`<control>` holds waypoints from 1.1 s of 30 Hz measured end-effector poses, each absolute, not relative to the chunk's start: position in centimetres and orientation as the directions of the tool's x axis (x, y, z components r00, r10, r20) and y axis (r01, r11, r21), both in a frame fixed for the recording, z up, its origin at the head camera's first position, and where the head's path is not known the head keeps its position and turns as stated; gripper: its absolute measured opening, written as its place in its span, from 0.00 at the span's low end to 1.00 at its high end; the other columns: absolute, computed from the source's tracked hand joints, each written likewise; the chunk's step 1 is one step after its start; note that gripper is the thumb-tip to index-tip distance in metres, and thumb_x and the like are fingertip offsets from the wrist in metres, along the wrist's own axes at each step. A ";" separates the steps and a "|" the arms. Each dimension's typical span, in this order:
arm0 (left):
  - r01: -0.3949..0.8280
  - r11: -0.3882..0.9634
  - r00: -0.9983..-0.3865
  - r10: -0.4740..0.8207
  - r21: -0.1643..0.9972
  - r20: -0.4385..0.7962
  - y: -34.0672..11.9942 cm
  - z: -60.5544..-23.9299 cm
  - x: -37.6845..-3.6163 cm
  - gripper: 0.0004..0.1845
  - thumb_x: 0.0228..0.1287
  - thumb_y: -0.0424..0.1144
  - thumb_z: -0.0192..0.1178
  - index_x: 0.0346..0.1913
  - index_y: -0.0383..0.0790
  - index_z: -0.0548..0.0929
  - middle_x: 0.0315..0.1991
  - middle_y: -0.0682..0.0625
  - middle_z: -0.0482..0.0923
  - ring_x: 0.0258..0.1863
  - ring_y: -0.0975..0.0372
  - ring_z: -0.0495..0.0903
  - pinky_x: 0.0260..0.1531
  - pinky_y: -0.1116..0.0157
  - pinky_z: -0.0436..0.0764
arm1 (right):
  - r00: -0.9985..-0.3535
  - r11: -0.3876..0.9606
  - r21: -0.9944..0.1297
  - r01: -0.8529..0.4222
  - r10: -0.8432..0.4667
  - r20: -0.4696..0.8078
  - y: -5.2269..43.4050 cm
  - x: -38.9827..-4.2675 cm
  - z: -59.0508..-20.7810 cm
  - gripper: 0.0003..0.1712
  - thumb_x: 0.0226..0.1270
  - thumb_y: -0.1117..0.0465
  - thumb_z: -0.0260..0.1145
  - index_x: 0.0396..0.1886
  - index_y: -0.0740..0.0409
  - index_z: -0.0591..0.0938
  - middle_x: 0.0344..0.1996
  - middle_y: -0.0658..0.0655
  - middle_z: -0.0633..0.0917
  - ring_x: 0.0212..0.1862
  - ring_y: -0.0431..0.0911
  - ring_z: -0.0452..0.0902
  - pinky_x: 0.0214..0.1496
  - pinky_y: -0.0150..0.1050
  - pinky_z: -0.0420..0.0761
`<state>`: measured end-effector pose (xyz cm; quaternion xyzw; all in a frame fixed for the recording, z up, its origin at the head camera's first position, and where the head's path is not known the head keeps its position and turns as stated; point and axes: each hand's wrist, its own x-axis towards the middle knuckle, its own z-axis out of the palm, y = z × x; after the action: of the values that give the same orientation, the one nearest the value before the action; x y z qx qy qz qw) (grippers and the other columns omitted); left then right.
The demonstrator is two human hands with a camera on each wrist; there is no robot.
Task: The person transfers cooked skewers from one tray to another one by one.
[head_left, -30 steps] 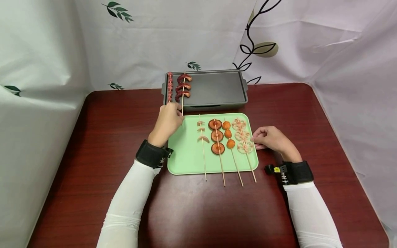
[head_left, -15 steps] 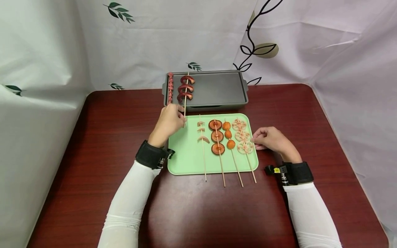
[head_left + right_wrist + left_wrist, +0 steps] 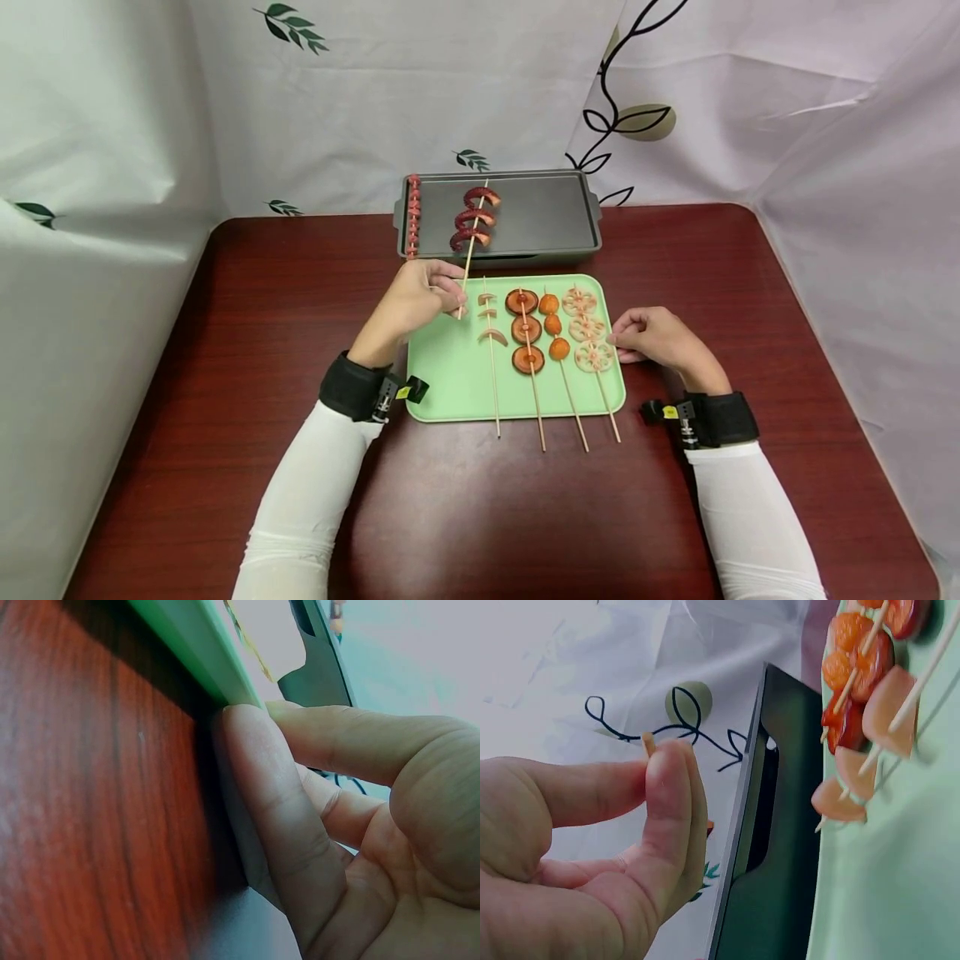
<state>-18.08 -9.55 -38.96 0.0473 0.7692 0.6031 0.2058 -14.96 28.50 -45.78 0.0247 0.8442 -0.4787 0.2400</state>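
Note:
In the head view my left hand (image 3: 420, 298) pinches the lower stick of a skewer with dark red curled pieces like octopus tentacles (image 3: 475, 218). The pieces overlap the grey griddle tray (image 3: 547, 212), and the stick tilts. The stick's end (image 3: 649, 744) pokes out between thumb and fingers in the left wrist view. My right hand (image 3: 660, 340) pinches the right rim of a light green tray (image 3: 450, 383); the right wrist view shows thumb and forefinger on the tray's edge (image 3: 191, 652). Closest to that hand lies a lotus-root slice skewer (image 3: 592, 357).
Also on the green tray are skewers of orange balls (image 3: 559, 348), mushroom caps (image 3: 528, 360) and thin pale pinkish slices (image 3: 492, 336), their sticks crossing its near edge. A pink-red skewer (image 3: 413, 212) lies along the griddle's left side. Patterned white cloth (image 3: 360, 108) stands behind the table (image 3: 285, 333).
My left hand has moved right and slightly nearer, carrying the tentacle-like skewer rightwards over the griddle and tilting it more. The right hand stays at the green tray's rim.

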 end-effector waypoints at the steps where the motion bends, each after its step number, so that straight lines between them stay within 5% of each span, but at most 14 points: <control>1: -0.178 0.249 -0.908 0.331 0.952 -0.257 -9.6 -39.0 -17.9 0.22 0.71 0.22 0.57 0.66 0.25 0.73 0.37 0.42 0.83 0.31 0.54 0.88 0.54 0.41 0.85 | -0.883 0.540 -0.796 0.272 -0.188 -0.429 28.5 -15.0 -45.7 0.15 0.73 0.63 0.69 0.48 0.72 0.80 0.30 0.55 0.86 0.31 0.38 0.86 0.38 0.35 0.91; 5: -0.188 0.192 -0.893 0.375 0.963 -0.249 -9.5 -39.1 -17.2 0.23 0.70 0.20 0.55 0.66 0.23 0.72 0.35 0.45 0.82 0.27 0.60 0.86 0.53 0.41 0.85 | -0.884 0.547 -0.792 0.271 -0.184 -0.430 28.5 -15.0 -45.7 0.15 0.73 0.62 0.69 0.48 0.72 0.80 0.31 0.56 0.86 0.31 0.39 0.86 0.38 0.35 0.91; 20: -0.212 0.197 -0.830 0.480 0.957 -0.283 -9.5 -39.6 -14.0 0.22 0.66 0.17 0.51 0.63 0.16 0.67 0.36 0.41 0.80 0.26 0.59 0.86 0.35 0.60 0.92 | -0.882 0.550 -0.788 0.276 -0.181 -0.435 28.5 -15.0 -45.8 0.16 0.73 0.62 0.69 0.49 0.72 0.80 0.32 0.57 0.85 0.31 0.39 0.87 0.39 0.36 0.91; 33: -0.244 0.277 -0.801 0.482 0.929 -0.354 -9.8 -40.4 -11.7 0.21 0.60 0.15 0.49 0.58 0.18 0.69 0.36 0.39 0.79 0.28 0.56 0.87 0.35 0.55 0.92 | -0.887 0.548 -0.795 0.259 -0.191 -0.421 28.5 -14.9 -45.8 0.15 0.73 0.63 0.68 0.48 0.72 0.80 0.30 0.55 0.85 0.31 0.39 0.87 0.38 0.35 0.91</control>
<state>-11.72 -9.80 -40.38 0.0805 0.7387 0.5957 0.3048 -14.91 28.51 -45.77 0.0201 0.8473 -0.4748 0.2373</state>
